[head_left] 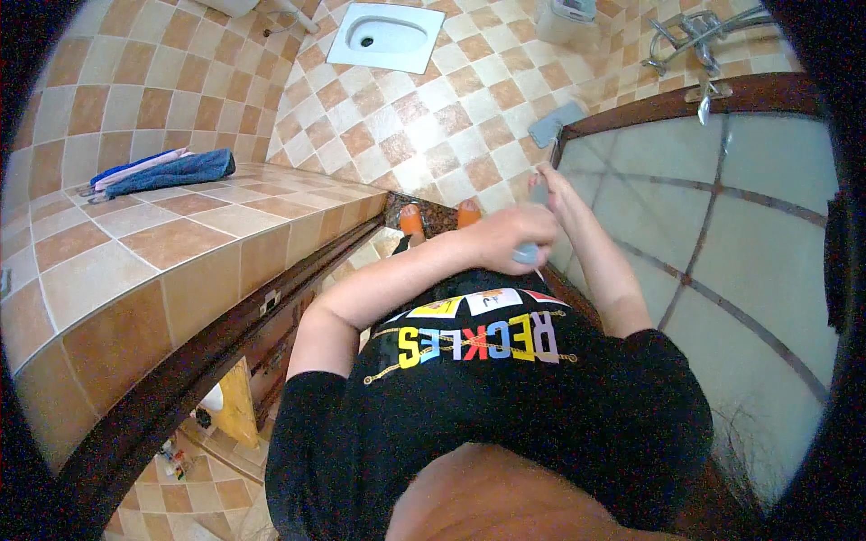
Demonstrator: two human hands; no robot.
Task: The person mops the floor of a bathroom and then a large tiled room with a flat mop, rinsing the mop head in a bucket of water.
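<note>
My left hand (pixel 514 234) reaches across in front of my black shirt, its fingers closed. A pale blue-grey, rounded object (pixel 525 253) sticks out under its fingers, and its kind is not clear. Just beyond, near the edge of the frosted-glass door (pixel 649 216), is my right hand (pixel 554 192), fingers curled. A small grey piece (pixel 538 193) shows beside those fingers. Whether it belongs to the object in my left hand cannot be made out.
A tiled ledge (pixel 198 216) on the left carries folded blue and pink cloths (pixel 167 173). Ahead lie a white squat toilet (pixel 386 38), a bin (pixel 566 22) and a grey flat item (pixel 556 124) on the floor. A shower tap (pixel 702 43) is mounted behind the door.
</note>
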